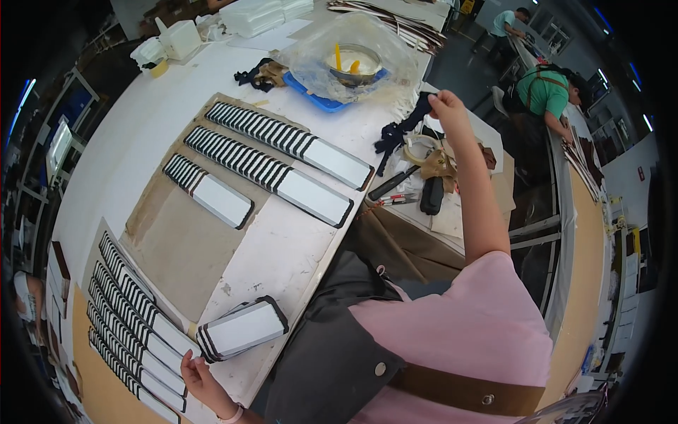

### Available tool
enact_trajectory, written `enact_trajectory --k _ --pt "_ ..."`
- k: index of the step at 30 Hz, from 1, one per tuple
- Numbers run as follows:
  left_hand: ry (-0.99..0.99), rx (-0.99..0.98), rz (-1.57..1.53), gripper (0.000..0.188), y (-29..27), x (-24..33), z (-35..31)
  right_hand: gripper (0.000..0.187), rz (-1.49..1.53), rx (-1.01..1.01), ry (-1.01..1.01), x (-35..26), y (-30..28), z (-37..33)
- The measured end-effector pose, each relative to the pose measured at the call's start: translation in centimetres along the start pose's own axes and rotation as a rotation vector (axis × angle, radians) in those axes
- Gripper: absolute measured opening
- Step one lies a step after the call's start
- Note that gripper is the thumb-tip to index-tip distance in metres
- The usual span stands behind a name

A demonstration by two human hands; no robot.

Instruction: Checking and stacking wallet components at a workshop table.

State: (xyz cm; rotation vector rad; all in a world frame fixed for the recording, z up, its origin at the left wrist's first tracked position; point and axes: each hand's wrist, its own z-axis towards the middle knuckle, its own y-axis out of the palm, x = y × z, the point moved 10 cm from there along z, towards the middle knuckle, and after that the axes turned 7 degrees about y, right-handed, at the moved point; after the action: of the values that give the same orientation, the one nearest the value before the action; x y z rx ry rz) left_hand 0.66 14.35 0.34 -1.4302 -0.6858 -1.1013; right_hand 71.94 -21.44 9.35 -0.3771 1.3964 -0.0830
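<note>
My right hand [452, 113] is raised over the side table, thumb and fingers pinched on one end of a dark navy cloth [397, 134]. The cloth's ragged lower part hangs down beside a tape roll [421, 150]. At the lower left, my left hand [201, 385] has its fingers slightly bent and apart, with nothing seen in them. It is next to a fanned row of white, black-edged strips [166, 367]. Just above it lies a small stack of similar white pieces [244, 329]. Three more overlapping rows [311, 194] lie on a grey-brown sheet [180, 258].
On the far side, a metal bowl [367, 60] with yellow-handled tools sits in clear plastic on a blue tray [318, 97]. White containers [180, 39] stand farther left. A black-handled tool [394, 182] lies on the side table. At right, a person in green [547, 92] bends over another bench.
</note>
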Motion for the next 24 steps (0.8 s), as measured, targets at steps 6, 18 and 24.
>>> enact_trajectory --k 6,18,24 --pt "-0.008 0.007 -0.007 0.026 -0.1 -0.5 0.3 0.015 0.557 -0.18 -0.068 -10.8 -1.4 -1.0" --pt "0.116 0.109 -0.129 0.03 0.7 5.6 1.1 0.015 0.492 -0.603 -0.291 -24.1 2.5 -4.9" --pt "0.088 0.066 -0.179 0.031 1.7 4.9 1.2 0.044 -0.055 -0.402 -0.238 -25.0 4.5 -4.5"
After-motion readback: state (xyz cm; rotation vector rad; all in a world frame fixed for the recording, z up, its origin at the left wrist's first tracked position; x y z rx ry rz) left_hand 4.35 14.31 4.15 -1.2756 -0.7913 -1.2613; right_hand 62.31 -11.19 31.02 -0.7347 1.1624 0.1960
